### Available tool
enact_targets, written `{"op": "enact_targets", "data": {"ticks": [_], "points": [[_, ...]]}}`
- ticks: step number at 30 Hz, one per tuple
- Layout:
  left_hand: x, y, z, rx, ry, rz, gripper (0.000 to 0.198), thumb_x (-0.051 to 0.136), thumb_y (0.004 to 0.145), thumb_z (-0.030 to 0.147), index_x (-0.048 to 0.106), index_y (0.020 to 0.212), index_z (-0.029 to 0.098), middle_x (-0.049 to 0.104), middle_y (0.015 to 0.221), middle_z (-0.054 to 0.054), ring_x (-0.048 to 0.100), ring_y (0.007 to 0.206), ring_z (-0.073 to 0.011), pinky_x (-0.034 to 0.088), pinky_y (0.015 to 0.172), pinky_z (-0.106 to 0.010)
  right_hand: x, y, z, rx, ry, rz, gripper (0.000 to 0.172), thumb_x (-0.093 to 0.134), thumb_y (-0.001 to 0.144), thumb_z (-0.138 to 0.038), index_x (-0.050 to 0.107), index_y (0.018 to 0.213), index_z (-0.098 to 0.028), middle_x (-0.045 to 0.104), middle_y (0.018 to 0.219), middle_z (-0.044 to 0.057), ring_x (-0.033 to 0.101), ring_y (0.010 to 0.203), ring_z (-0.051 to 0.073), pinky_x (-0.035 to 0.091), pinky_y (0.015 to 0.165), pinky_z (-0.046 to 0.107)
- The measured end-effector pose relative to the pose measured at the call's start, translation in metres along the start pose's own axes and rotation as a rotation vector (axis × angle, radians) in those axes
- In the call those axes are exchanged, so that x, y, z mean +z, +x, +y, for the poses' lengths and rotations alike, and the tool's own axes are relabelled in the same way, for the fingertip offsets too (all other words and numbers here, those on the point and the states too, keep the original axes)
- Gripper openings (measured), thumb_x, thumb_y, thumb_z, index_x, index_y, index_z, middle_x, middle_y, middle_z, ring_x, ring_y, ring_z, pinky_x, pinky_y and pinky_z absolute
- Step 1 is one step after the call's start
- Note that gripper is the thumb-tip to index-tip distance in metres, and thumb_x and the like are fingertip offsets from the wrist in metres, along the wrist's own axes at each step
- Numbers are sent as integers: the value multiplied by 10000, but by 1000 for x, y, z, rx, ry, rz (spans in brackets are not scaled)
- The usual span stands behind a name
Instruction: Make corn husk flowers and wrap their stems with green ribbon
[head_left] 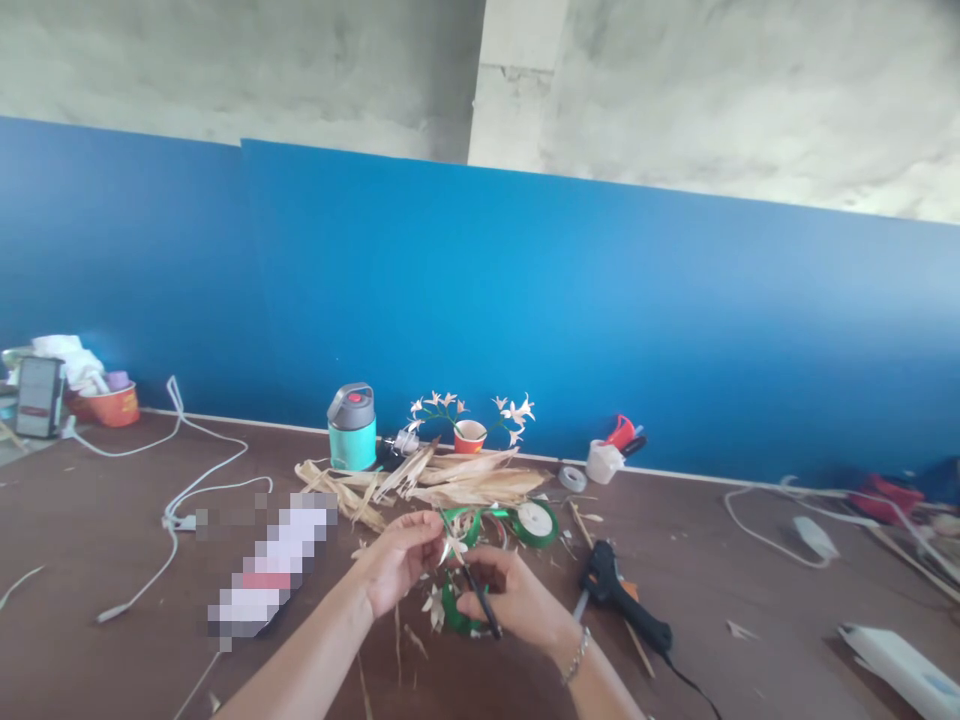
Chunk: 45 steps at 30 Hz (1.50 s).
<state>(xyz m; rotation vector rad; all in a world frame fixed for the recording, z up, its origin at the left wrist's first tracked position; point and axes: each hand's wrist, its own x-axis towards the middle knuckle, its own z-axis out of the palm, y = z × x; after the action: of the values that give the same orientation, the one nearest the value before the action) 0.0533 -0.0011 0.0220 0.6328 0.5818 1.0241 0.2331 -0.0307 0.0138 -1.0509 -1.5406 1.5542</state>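
Observation:
My left hand (401, 560) is closed in a pinch near the table's middle, with a small pale flower (453, 549) and a thin green stem at its fingertips. Close beside it, my right hand (514, 597) is closed around a slim black pen-like tool (482, 602), whose upper end reaches the flower. Whether that tool is a pen or tweezers I cannot tell. Beneath the hands lie green tape rolls, partly hidden, and a loose pale flower (433, 606). A green-edged roll (535, 522) with a white centre rests just beyond my right hand.
Dried husks (480, 478) lie behind the hands, before a paper cup (470, 435) with flower sprigs and a teal flask (352, 440). On the right are a glue gun (626, 600) and a grey tape roll (572, 479). A power strip (274, 570) and white cables are left.

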Motion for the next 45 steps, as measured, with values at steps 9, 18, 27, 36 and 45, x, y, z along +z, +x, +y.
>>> {"op": "enact_targets", "data": {"ticks": [9,18,27,36,45], "points": [[10,-3,-1,84,84,47,262,828,544,245,592,584,140,573,539,29,514,503,-79,372,541,-200,12,0,-10,-54,93,19,311,792,569,-266,622,783,-119,503,617,-49,397,556,61,334,512,181],[14,-5,-3,112,105,73,276,819,551,276,584,594,137,537,515,37,454,483,-69,327,517,-191,16,3,0,-119,117,58,333,806,569,-272,614,802,-132,556,682,-25,455,609,86,396,578,203],[17,-6,-4,122,108,72,291,808,560,296,567,584,136,513,489,45,434,469,-65,326,508,-189,21,4,3,-185,39,115,333,777,610,-369,627,786,-129,555,684,-9,461,619,103,402,584,215],[19,-7,-4,113,89,96,294,818,545,292,574,585,133,517,479,46,438,448,-60,324,489,-185,25,4,1,-220,-37,164,287,730,668,-377,637,764,-123,506,647,-14,397,577,94,355,549,214],[14,-5,-5,130,101,99,266,802,573,285,588,590,126,533,495,32,452,472,-68,325,500,-187,24,6,6,-220,-105,183,338,655,721,-443,597,695,-111,390,586,-36,298,541,77,272,481,202]]}}
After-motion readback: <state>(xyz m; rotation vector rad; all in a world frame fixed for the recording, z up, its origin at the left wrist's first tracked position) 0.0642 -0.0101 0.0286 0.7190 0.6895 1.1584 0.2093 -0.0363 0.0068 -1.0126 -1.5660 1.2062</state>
